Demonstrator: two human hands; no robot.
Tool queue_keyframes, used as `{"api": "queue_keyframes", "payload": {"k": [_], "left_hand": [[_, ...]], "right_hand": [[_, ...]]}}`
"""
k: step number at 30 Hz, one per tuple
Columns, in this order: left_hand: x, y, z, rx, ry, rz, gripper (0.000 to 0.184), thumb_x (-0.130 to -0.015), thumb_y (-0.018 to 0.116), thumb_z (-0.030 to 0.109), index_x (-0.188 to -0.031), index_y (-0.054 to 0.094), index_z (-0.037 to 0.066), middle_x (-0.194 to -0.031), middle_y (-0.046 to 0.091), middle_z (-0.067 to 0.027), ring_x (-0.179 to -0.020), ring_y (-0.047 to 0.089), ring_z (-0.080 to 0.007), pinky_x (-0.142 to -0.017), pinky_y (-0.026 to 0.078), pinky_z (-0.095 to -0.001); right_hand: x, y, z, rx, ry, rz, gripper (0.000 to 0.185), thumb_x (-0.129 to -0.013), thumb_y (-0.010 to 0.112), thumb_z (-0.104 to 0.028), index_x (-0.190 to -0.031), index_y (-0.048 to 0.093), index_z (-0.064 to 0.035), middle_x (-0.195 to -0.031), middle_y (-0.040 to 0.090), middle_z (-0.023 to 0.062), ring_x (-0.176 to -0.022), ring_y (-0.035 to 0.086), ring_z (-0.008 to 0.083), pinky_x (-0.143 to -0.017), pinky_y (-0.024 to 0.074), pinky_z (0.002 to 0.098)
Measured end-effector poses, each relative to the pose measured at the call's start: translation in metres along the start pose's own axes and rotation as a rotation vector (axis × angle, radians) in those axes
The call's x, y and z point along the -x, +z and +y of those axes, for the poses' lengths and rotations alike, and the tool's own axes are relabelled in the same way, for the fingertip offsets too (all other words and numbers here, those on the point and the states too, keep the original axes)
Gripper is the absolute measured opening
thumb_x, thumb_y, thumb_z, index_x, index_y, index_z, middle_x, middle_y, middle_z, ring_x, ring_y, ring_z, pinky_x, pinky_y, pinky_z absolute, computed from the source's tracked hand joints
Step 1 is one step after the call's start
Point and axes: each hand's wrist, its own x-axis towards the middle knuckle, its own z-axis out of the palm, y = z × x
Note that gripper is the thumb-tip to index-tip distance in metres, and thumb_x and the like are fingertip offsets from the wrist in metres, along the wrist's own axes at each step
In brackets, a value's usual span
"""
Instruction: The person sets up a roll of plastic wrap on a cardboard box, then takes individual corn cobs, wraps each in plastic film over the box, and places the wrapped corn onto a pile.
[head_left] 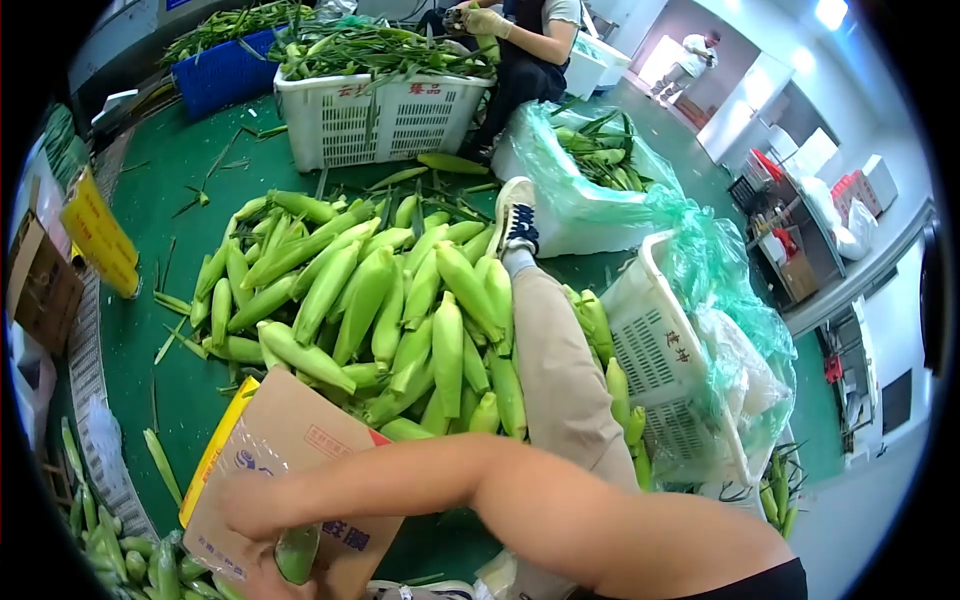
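Observation:
My left hand, at the bottom edge, holds a green ear of corn with clear film around it. Just above it, my right hand is blurred, its fingers curled in; what they hold is too unclear to name. Both hands are over a cardboard box with a yellow edge, and clear film shows on its face. Beyond the box, a large heap of husked green corn lies on the green floor, beside my outstretched leg.
White crates stand behind and right of the heap; green plastic covers the right one. A seated co-worker wears gloves. Another person stands far back. A yellow roll is at left, and more corn lies lower left.

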Motion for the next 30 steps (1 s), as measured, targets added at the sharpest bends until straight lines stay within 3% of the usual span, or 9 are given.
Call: {"api": "queue_keyframes", "payload": {"k": [5,12,14,17,19,20,25,29,30], "left_hand": [[-0.022,-0.007,0.003,0.382,-0.024,-0.622,0.072,-0.077,0.079,0.036,-0.141,0.059,0.008,-0.131,0.064,-0.0216,-0.119,0.062,-0.0428,-0.102,0.047,-0.0536],[0.051,0.058,0.063,0.744,0.282,-1.148,0.053,-0.076,0.081,0.034,-0.118,0.064,0.006,-0.115,0.071,-0.0206,-0.107,0.069,-0.0388,-0.091,0.054,-0.0466],[0.056,0.086,0.067,0.783,0.412,-1.164,0.064,-0.075,0.082,0.033,-0.131,0.064,0.007,-0.128,0.068,-0.0210,-0.117,0.065,-0.0381,-0.097,0.053,-0.0456],[0.069,0.080,0.050,0.866,0.244,-0.991,0.074,-0.072,0.086,0.036,-0.137,0.063,0.009,-0.130,0.068,-0.0213,-0.118,0.066,-0.0370,-0.100,0.052,-0.0448],[0.068,0.076,0.029,0.887,0.185,-0.992,0.075,-0.073,0.087,0.043,-0.135,0.066,0.008,-0.125,0.071,-0.0193,-0.114,0.068,-0.0361,-0.099,0.053,-0.0430],[0.076,0.084,0.017,0.988,0.144,-0.892,0.071,-0.075,0.087,0.045,-0.131,0.068,0.005,-0.119,0.074,-0.0180,-0.109,0.071,-0.0360,-0.096,0.055,-0.0427],[0.089,0.106,-0.002,1.157,-0.014,-0.977,0.068,-0.082,0.083,0.040,-0.137,0.065,0.004,-0.126,0.073,-0.0162,-0.117,0.068,-0.0291,-0.102,0.052,-0.0374],[0.191,0.120,-0.012,1.869,-0.414,-0.488,0.061,-0.090,0.076,0.030,-0.143,0.062,0.002,-0.143,0.063,-0.0156,-0.131,0.059,-0.0271,-0.118,0.039,-0.0378],[0.215,0.145,0.001,1.796,-0.331,-0.153,0.062,-0.092,0.072,0.027,-0.147,0.057,0.004,-0.140,0.063,-0.0138,-0.127,0.060,-0.0281,-0.106,0.051,-0.0409]], "right_hand": [[-0.010,0.083,0.060,0.172,-0.290,0.288,0.091,-0.080,0.065,-0.077,-0.156,0.048,-0.0307,-0.168,0.037,-0.0022,-0.159,0.020,0.0279,-0.127,-0.0008,0.0665],[0.016,0.035,0.025,0.315,-0.136,0.008,0.092,-0.092,0.055,-0.070,-0.165,0.033,-0.0197,-0.173,0.026,-0.0012,-0.162,0.011,0.0264,-0.129,0.0037,0.0596],[0.031,0.047,0.017,0.217,-0.224,0.169,0.075,-0.093,0.064,-0.051,-0.155,0.045,-0.0136,-0.165,0.037,0.0101,-0.154,0.031,0.0331,-0.123,0.0269,0.0541],[0.122,0.042,-0.058,-0.062,-0.260,0.233,0.050,-0.089,0.069,-0.038,-0.127,0.060,-0.0072,-0.126,0.060,0.0165,-0.116,0.059,0.0377,-0.098,0.0478,0.0479],[0.187,0.064,-0.076,-0.120,-0.181,-0.210,0.066,-0.086,0.073,-0.050,-0.135,0.059,-0.0076,-0.124,0.064,0.0184,-0.102,0.067,0.0397,-0.091,0.0532,0.0502],[0.218,0.072,-0.087,-0.164,0.023,-0.484,0.081,-0.081,0.077,-0.062,-0.139,0.058,-0.0074,-0.122,0.066,0.0211,-0.105,0.067,0.0436,-0.090,0.0549,0.0531],[0.251,0.161,-0.065,-0.804,0.551,-0.328,0.080,-0.076,0.093,-0.038,-0.138,0.056,-0.0032,-0.117,0.071,0.0212,-0.106,0.072,0.0305,-0.091,0.0566,0.0410],[0.213,0.113,-0.078,-0.737,0.481,-0.392,0.074,-0.076,0.093,-0.040,-0.133,0.062,-0.0048,-0.111,0.075,0.0202,-0.102,0.075,0.0303,-0.091,0.0577,0.0389],[0.204,0.109,-0.088,-0.738,0.472,-0.419,0.074,-0.076,0.093,-0.041,-0.133,0.063,-0.0050,-0.111,0.075,0.0202,-0.102,0.075,0.0307,-0.091,0.0576,0.0397]]}}
